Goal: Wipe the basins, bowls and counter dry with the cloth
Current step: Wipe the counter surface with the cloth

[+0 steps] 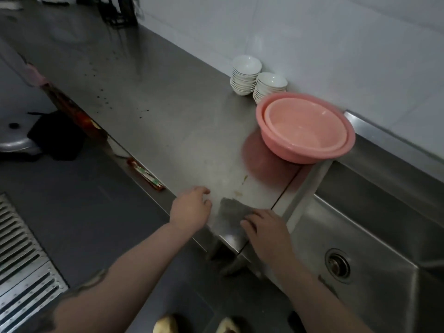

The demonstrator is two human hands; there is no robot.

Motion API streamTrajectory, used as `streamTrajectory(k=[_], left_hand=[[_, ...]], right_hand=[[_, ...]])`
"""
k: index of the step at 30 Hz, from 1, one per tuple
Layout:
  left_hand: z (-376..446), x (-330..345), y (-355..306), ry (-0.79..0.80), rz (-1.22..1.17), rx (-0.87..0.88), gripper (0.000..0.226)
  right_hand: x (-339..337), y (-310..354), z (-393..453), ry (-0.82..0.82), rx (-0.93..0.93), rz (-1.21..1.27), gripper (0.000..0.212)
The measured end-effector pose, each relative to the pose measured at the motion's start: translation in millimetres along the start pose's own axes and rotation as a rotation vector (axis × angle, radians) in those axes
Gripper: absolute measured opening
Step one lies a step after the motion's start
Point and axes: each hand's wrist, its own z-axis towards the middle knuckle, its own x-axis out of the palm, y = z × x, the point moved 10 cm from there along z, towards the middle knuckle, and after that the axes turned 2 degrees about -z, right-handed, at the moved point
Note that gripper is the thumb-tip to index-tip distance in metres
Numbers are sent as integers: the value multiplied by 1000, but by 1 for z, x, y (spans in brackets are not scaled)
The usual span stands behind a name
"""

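My right hand (265, 233) presses a thin grey cloth (231, 210) flat on the steel counter (168, 121), fingers spread; my left hand (192, 207) rests open beside it. Cloth looks limp, light (pinch an edge).

Basins (305, 131) on counter (168, 116); bowls (246, 74) behind

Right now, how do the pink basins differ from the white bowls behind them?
The pink basins are far wider; the white bowls are small. The basins are two, nested, beside the sink; the bowls stand in two taller stacks of many against the wall. Both sit upright on the steel counter, and neither hand touches them.
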Motion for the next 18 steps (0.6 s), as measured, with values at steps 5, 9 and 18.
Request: streamTrajectory(k=[5, 9, 18], left_hand=[[38, 25, 11, -85, 138, 10, 49], [60, 37, 26, -153, 157, -106, 55], [76, 20, 29, -457, 263, -123, 45]], right_hand=[[31, 27, 2, 89, 97, -67, 36], [66, 15, 8, 254, 272, -113, 60], [79, -61, 139, 284, 169, -155, 65]])
